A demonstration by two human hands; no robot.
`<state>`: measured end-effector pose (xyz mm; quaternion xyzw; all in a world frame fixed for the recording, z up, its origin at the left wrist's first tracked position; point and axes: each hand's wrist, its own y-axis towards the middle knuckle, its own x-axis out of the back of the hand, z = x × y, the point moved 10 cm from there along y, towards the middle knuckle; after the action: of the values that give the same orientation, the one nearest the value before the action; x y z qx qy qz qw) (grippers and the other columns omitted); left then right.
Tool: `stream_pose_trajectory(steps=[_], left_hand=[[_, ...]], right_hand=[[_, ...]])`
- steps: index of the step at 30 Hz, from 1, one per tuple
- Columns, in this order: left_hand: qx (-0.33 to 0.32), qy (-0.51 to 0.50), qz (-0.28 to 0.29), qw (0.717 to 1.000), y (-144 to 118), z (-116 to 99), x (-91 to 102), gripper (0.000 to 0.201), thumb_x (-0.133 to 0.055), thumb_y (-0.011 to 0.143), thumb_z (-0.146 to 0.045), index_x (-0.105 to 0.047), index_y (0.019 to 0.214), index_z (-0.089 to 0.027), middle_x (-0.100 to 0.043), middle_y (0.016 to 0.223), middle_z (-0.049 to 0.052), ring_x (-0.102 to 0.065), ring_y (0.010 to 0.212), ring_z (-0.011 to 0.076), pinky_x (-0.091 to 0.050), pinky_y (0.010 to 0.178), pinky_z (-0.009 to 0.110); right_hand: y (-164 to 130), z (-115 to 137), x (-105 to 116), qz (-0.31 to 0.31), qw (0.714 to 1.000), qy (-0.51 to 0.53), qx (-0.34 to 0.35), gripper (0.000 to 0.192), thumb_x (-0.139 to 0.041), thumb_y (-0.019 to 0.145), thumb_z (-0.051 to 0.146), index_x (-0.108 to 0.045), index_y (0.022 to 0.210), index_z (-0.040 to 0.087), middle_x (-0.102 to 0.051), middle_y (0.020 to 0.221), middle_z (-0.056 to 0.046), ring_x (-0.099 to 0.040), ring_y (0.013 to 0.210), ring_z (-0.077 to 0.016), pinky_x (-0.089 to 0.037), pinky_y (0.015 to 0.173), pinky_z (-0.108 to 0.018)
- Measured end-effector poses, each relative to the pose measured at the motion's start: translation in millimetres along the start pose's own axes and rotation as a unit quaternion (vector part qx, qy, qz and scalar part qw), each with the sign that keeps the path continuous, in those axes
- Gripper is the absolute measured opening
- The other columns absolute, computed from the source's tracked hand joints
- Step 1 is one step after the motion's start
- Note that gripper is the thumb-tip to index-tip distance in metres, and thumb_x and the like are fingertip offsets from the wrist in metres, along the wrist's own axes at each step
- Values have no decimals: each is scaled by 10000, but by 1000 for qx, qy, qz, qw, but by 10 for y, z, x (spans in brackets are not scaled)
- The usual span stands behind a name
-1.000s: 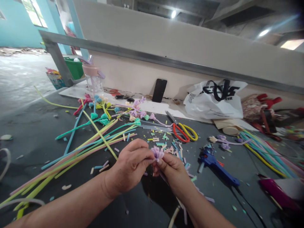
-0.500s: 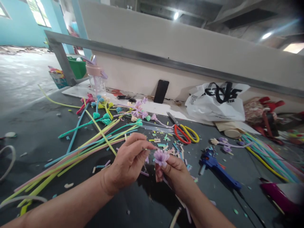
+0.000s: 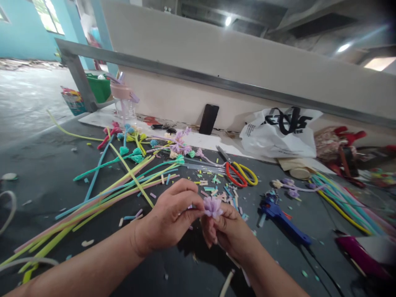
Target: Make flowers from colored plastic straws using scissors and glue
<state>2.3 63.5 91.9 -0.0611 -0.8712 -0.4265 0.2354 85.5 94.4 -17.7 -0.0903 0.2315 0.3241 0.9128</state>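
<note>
The left hand (image 3: 168, 220) and right hand (image 3: 230, 231) meet low in the middle of the view, both closed on a small lilac flower (image 3: 213, 206) of frayed strips; the right hand grips it from below with fingers curled round its base, and the left hand pinches its left side between thumb and fingertips; the flower sits just above the dark surface (image 3: 46, 173), not touching it. Directly beyond the hands lies a scatter of short coloured offcuts (image 3: 213, 185), and just past that the red and yellow scissors (image 3: 238, 173); to the right, near the right hand, a blue glue gun (image 3: 283, 220) lies with its cord trailing toward the near edge. To the left a sheaf of long coloured strips (image 3: 102, 196) fans out from near the left wrist toward the left edge; the bare surface lies beyond it, at far left. At the far edge a phone (image 3: 208, 119) leans on the wall beside a white bag (image 3: 278, 134); more strips (image 3: 343, 198) crowd the right side.
</note>
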Motion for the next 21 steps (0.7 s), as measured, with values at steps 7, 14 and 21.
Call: stream_pose_trajectory(steps=[7, 14, 21], left_hand=[[-5, -5, 20, 1000, 17, -49, -39, 118, -508, 774, -50, -584, 771, -139, -534, 763, 43, -486, 798, 123, -439, 709, 206], [-8, -11, 20, 1000, -8, -48, -60, 136, -508, 771, -33, -559, 799, -156, -531, 764, 28, -471, 816, 126, -429, 733, 211], [72, -68, 31, 995, -100, 128, -158, 412, -556, 768, -135, -441, 1154, -223, -463, 1045, 66, -470, 832, 138, -447, 716, 251]], right_hand=[[-24, -33, -16, 29, 999, 17, -19, 253, -652, 733, 336, -618, 623, 110, -534, 468, 17, -459, 374, -65, -441, 388, -190], [-33, -17, -25, 30, 999, 30, -9, 246, -655, 732, 326, -627, 624, 107, -541, 475, 11, -464, 380, -68, -432, 389, -194], [-62, 16, -110, 84, 996, -13, -17, 270, -650, 736, 368, -629, 679, 105, -556, 558, -2, -499, 474, -68, -386, 481, -194]])
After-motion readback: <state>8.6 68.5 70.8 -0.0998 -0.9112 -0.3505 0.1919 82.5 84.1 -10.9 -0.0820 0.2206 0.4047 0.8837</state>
